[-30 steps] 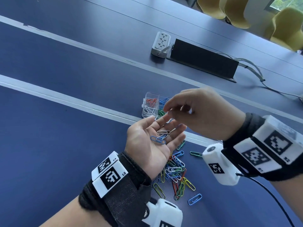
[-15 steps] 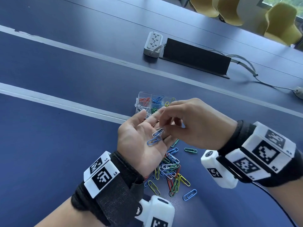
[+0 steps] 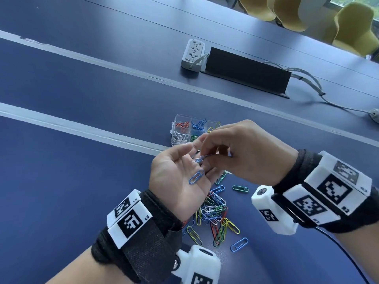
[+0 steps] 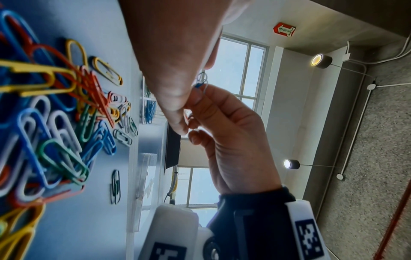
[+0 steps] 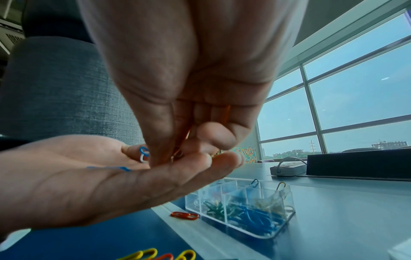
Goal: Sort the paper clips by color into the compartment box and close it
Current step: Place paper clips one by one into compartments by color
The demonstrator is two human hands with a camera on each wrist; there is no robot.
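Farthest left, the left hand [image 3: 180, 181] lies palm up above the dark blue table [image 3: 61, 181], its fingers relaxed and nearly straight, gripping nothing; a light blue wire paper clip [image 3: 196, 176] rests loose on the palm. Just beyond it, at the base of the fingers, the right hand [image 3: 244, 152] reaches in from the right with thumb and forefinger pressed together on a pair of clips, one blue and one white [image 5: 144, 154], so that hand pinches them tightly while its other fingers curl underneath. Whether the pair still touches the left fingers I cannot tell. Below both hands, near the viewer, a loose heap of coloured paper clips [image 3: 213, 214] in white, blue, green, yellow and orange-red lies on the table, with a single green clip [image 3: 240, 188] just to its right and a single blue clip [image 3: 239, 244] at its near right edge. Beyond the hands stands the clear plastic compartment box [image 3: 174, 128], open, with orange-red clips at far left, white at near left, blue and green in the middle and yellow toward the right. Farther away and to the right sit a white power strip [image 3: 193, 55] and a long black cable cover [image 3: 246, 72], touching or nearly so.
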